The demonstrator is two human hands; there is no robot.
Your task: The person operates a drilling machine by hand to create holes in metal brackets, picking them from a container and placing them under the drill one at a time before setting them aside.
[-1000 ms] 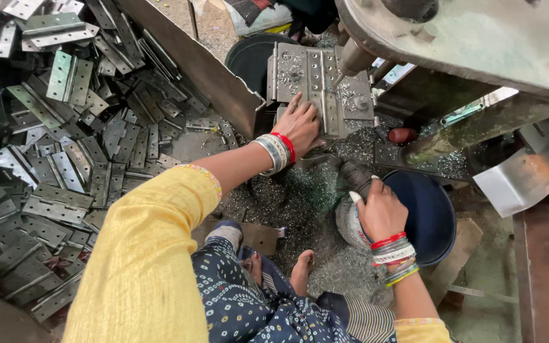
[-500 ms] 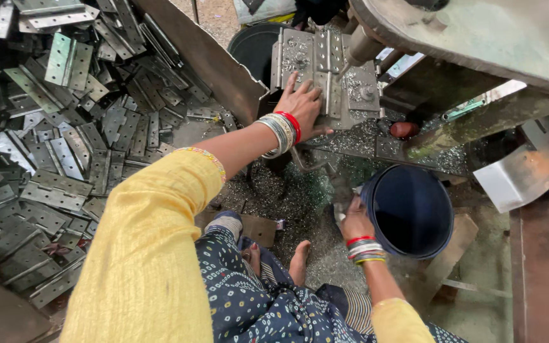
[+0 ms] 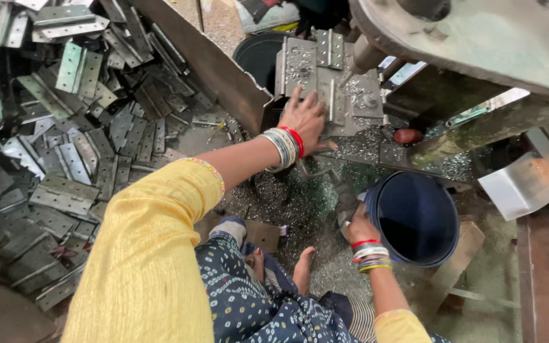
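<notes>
My left hand (image 3: 305,118), with bangles on the wrist, lies flat with fingers spread on a grey metal hinge plate (image 3: 325,82) sitting on the machine bed. My right hand (image 3: 358,227), also with bangles, grips the near rim of a dark blue round tub (image 3: 417,219) standing on the floor to the right. Metal shavings (image 3: 300,203) cover the floor between the two hands. My bare foot (image 3: 303,270) rests below, beside my patterned blue garment.
A large heap of grey hinge plates (image 3: 65,146) fills the left side behind a slanted rusty metal sheet (image 3: 204,63). A black bucket (image 3: 258,54) stands behind the machine. The heavy machine arm (image 3: 478,44) overhangs at the upper right; a shiny chute (image 3: 522,184) lies right.
My right hand dropped from a grey object to the blue tub's rim, and the tub now stands more upright. My left hand stayed pressed on the hinge plate.
</notes>
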